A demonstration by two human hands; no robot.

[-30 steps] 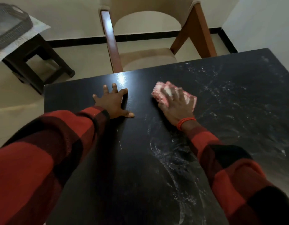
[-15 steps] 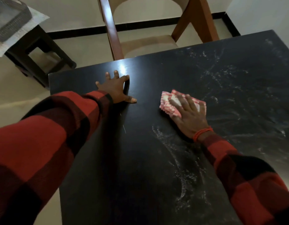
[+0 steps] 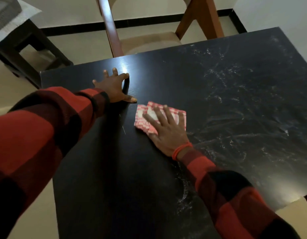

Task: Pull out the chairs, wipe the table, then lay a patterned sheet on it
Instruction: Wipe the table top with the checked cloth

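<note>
From the head camera, the wiping step is in hand. The right hand [image 3: 164, 130] lies flat, fingers spread, pressing a folded red-and-white checked cloth [image 3: 149, 118] onto the dark table [image 3: 235, 100]. The left hand [image 3: 114, 88] braces palm-down near the far edge, fingers apart, holding nothing. A chair [image 3: 149, 42] stands just beyond the table. Pale streaks, possibly dust or moisture, cover the right side; the next strokes should probably sweep there. No patterned sheet is visible.

Black table [image 3: 218, 94] streaked with pale smears, folded red-and-white checked cloth [image 3: 144, 118] lying flat on it
</note>
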